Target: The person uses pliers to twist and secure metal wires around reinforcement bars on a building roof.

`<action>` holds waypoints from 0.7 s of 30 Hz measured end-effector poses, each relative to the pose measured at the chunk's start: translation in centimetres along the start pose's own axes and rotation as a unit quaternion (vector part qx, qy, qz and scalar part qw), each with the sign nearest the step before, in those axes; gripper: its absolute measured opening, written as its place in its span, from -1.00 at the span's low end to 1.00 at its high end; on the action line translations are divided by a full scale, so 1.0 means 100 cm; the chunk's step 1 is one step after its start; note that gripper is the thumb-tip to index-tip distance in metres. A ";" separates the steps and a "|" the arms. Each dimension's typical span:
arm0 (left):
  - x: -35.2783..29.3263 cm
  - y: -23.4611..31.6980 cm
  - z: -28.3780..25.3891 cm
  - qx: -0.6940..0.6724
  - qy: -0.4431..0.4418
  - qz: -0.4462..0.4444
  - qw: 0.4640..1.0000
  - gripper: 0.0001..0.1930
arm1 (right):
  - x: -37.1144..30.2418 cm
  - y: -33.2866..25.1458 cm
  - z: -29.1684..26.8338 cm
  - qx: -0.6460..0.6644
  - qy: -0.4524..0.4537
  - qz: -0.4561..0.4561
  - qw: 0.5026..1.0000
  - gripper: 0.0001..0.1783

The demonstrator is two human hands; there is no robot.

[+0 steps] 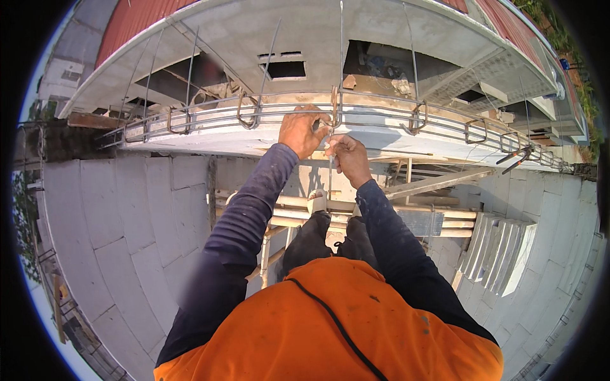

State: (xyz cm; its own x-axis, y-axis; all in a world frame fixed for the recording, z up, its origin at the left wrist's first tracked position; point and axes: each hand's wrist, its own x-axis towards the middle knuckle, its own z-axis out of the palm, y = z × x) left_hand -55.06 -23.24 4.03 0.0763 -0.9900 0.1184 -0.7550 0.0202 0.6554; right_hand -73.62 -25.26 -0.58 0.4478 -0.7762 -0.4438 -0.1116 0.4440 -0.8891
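Observation:
My left hand [301, 132] reaches to the steel rebar cage [210, 114] on top of the block wall. Its thumb and fingers curl together beside a bent steel stirrup [335, 105]. Just below and to the right, my right hand [351, 157] is closed in a pinch close to the left fingertips. What either hand grips is too small to make out. A thin straight strand or rod [330, 181] hangs below the hands. Pincers with orange and black handles [516, 157] rest on the cage at the right.
Upright rebars [273, 54] rise along the wall. Below, my feet stand by bamboo poles and a wooden brace [438, 183]. Grey blocks [499, 251] are stacked at the right. Block walls [114, 216] flank both sides. Beyond stands a grey building with red roofing [136, 22].

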 end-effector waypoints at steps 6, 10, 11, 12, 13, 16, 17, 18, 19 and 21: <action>0.005 0.004 0.000 0.046 -0.011 -0.031 0.998 -0.71 | 0.010 0.008 0.009 0.080 0.024 -0.008 0.996 -0.78; 0.007 -0.002 0.002 0.025 -0.029 -0.025 0.999 -0.71 | 0.009 0.010 0.018 0.200 0.024 0.027 0.979 -0.83; 0.007 -0.002 0.003 0.010 -0.031 -0.034 0.999 -0.71 | 0.007 0.009 0.019 0.224 0.024 0.042 0.973 -0.85; 0.007 -0.001 0.004 -0.004 -0.034 -0.042 0.999 -0.71 | 0.006 0.006 0.016 0.226 0.010 0.042 0.973 -0.85; 0.005 -0.004 0.005 -0.007 -0.020 -0.030 0.999 -0.72 | 0.006 0.004 0.013 0.229 -0.006 0.041 0.972 -0.85; -0.001 -0.011 0.012 -0.012 0.012 -0.006 1.000 -0.73 | -0.004 -0.006 0.003 0.219 -0.033 0.056 0.974 -0.83; -0.003 -0.012 0.014 -0.011 0.016 -0.006 1.000 -0.72 | -0.008 -0.010 0.002 0.211 -0.039 0.064 0.975 -0.81; -0.006 -0.014 0.016 -0.009 0.020 -0.007 1.000 -0.72 | -0.006 -0.010 0.003 0.230 -0.024 0.051 0.972 -0.81; -0.005 -0.011 0.019 0.006 0.023 -0.015 1.000 -0.72 | -0.003 -0.007 0.004 0.249 -0.006 0.036 0.968 -0.81; -0.003 -0.005 0.024 0.038 0.030 -0.033 0.998 -0.71 | 0.002 -0.001 0.008 0.285 0.031 0.015 0.958 -0.80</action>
State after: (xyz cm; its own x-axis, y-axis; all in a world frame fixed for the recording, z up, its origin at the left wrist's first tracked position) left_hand -56.27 -23.29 1.94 0.1647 -0.9788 0.1219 -0.7946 -0.0585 0.6043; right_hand -72.79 -25.08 -0.43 0.3957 -0.7763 -0.4907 0.3872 0.6256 -0.6773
